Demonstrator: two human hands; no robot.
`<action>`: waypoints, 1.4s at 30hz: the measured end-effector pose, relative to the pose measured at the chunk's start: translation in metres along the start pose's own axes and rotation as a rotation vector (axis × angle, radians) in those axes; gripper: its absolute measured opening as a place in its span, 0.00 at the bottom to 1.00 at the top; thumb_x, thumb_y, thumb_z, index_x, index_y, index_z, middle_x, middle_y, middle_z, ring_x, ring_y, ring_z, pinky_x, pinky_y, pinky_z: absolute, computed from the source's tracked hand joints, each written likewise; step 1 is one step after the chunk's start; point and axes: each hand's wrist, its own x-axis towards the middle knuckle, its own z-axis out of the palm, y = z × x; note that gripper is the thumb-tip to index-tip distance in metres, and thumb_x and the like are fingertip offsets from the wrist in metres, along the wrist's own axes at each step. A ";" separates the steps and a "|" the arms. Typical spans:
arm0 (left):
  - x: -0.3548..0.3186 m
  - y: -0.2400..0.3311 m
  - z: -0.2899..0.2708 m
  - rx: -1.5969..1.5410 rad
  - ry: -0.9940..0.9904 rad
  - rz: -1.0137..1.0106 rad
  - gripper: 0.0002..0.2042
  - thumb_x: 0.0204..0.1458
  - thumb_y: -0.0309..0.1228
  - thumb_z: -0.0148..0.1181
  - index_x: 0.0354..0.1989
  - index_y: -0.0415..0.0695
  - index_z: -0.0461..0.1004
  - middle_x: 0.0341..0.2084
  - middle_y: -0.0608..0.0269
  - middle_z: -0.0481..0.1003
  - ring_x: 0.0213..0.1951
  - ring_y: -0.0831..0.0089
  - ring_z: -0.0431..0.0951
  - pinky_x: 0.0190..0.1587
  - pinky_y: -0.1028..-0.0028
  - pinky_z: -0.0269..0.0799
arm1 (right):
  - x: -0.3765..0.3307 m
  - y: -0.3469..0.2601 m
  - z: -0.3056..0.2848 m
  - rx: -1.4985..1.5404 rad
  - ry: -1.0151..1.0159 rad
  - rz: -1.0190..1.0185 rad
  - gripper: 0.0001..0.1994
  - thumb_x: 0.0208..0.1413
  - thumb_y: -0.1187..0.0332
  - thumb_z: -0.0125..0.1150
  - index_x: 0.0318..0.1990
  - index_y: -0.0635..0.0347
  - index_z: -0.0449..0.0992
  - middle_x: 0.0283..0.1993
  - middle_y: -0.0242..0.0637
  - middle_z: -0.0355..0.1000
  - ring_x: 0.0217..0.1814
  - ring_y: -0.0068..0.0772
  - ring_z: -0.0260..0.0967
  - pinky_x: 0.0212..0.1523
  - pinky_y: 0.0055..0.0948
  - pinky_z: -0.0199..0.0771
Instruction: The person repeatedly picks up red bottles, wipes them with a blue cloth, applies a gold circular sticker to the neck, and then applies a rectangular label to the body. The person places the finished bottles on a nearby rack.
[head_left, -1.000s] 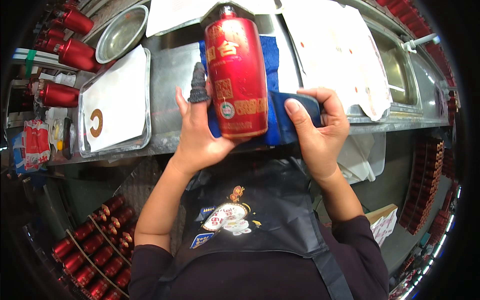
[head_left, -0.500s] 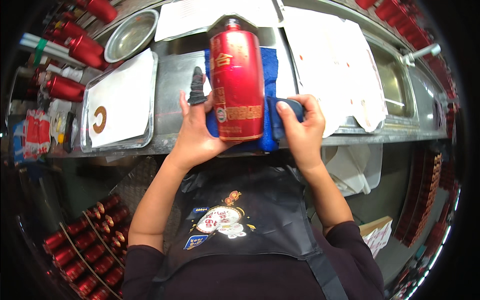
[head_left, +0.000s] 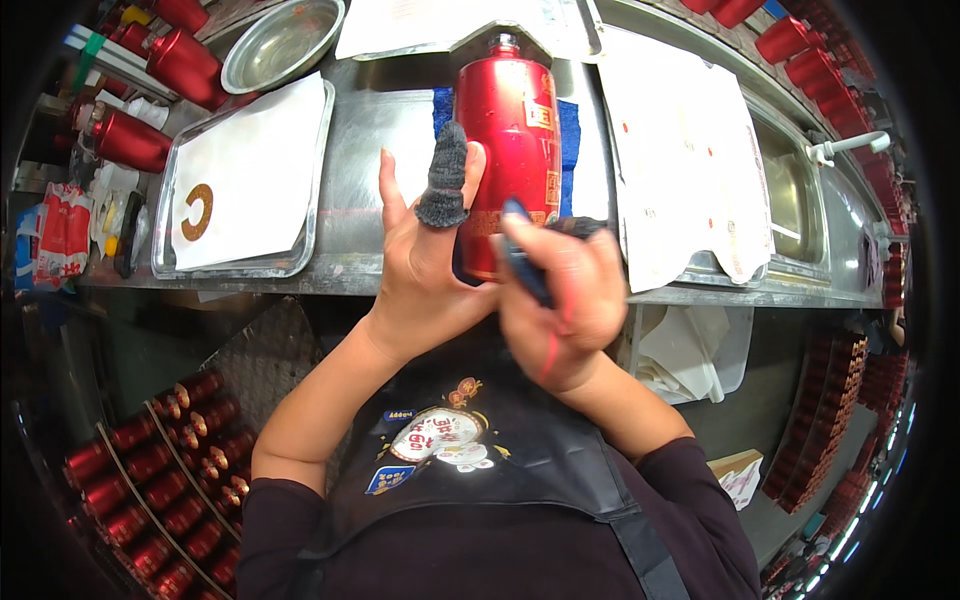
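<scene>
A glossy red bottle [head_left: 508, 120] with gold printing and a dark neck lies over a blue towel [head_left: 570, 150] on the steel counter. My left hand [head_left: 425, 255] supports the bottle from its left side near the base. A dark grey knitted cover [head_left: 446, 175] sits on one finger, and another finger sticks out. In my right hand [head_left: 570, 305], slightly blurred, is a folded dark blue cloth [head_left: 526, 262] at the lower part of the bottle. My right fingers are curled round it; one also wears a dark cover. Both hands hide the bottle's base.
To the left, a steel tray [head_left: 318, 190] bears white paper with a brown C-shaped piece [head_left: 197, 212]. Behind it stands a metal bowl [head_left: 283, 45]. White sheets [head_left: 690, 170] lie at the right, beside a sink [head_left: 785, 180] with a white tap [head_left: 850, 147]. Racked red bottles [head_left: 150, 490] stand lower left.
My right hand has moved left with the cloth, from beside the bottle onto its lower part. The bottle has turned, so different printing faces up. The view has shifted slightly.
</scene>
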 end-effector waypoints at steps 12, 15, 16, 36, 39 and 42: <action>-0.022 0.032 0.002 0.066 -0.047 -0.167 0.30 0.36 0.47 0.78 0.54 0.59 0.81 0.70 0.33 0.53 0.71 0.36 0.54 0.66 0.30 0.33 | 0.001 0.019 -0.037 0.099 -0.030 0.471 0.09 0.57 0.75 0.69 0.43 0.66 0.76 0.38 0.29 0.72 0.38 0.17 0.68 0.41 0.16 0.69; -0.028 0.026 0.002 0.117 0.026 -0.224 0.30 0.38 0.44 0.76 0.55 0.56 0.80 0.68 0.27 0.55 0.69 0.37 0.58 0.67 0.32 0.37 | -0.008 0.023 -0.033 0.117 -0.043 0.377 0.09 0.57 0.77 0.69 0.43 0.67 0.76 0.38 0.30 0.72 0.35 0.14 0.67 0.37 0.14 0.68; -0.031 0.024 0.002 0.110 0.019 -0.247 0.30 0.38 0.44 0.76 0.56 0.56 0.80 0.67 0.27 0.56 0.69 0.37 0.58 0.67 0.33 0.37 | -0.009 0.022 -0.032 0.092 -0.042 0.332 0.09 0.57 0.77 0.69 0.43 0.67 0.77 0.38 0.30 0.72 0.35 0.14 0.67 0.37 0.14 0.68; -0.043 0.000 0.018 -0.223 0.103 -0.349 0.33 0.51 0.39 0.67 0.65 0.38 0.67 0.61 0.47 0.72 0.67 0.54 0.67 0.72 0.43 0.33 | 0.051 -0.009 -0.013 -0.192 -0.493 -0.519 0.16 0.41 0.76 0.64 0.42 0.58 0.82 0.32 0.32 0.70 0.34 0.36 0.67 0.37 0.38 0.67; -0.041 -0.001 0.023 -0.208 0.205 -0.307 0.36 0.46 0.38 0.72 0.64 0.36 0.68 0.47 0.50 0.78 0.52 0.57 0.76 0.72 0.41 0.37 | 0.051 -0.008 -0.010 -0.016 -0.553 -0.526 0.17 0.36 0.74 0.64 0.40 0.54 0.82 0.30 0.32 0.67 0.34 0.37 0.68 0.36 0.38 0.67; -0.040 -0.002 0.027 -0.220 0.258 -0.282 0.37 0.44 0.40 0.74 0.63 0.36 0.69 0.39 0.52 0.80 0.43 0.59 0.81 0.72 0.40 0.38 | 0.052 -0.006 -0.013 -0.251 -0.460 -0.374 0.18 0.32 0.77 0.70 0.37 0.52 0.84 0.29 0.30 0.70 0.33 0.35 0.68 0.38 0.35 0.69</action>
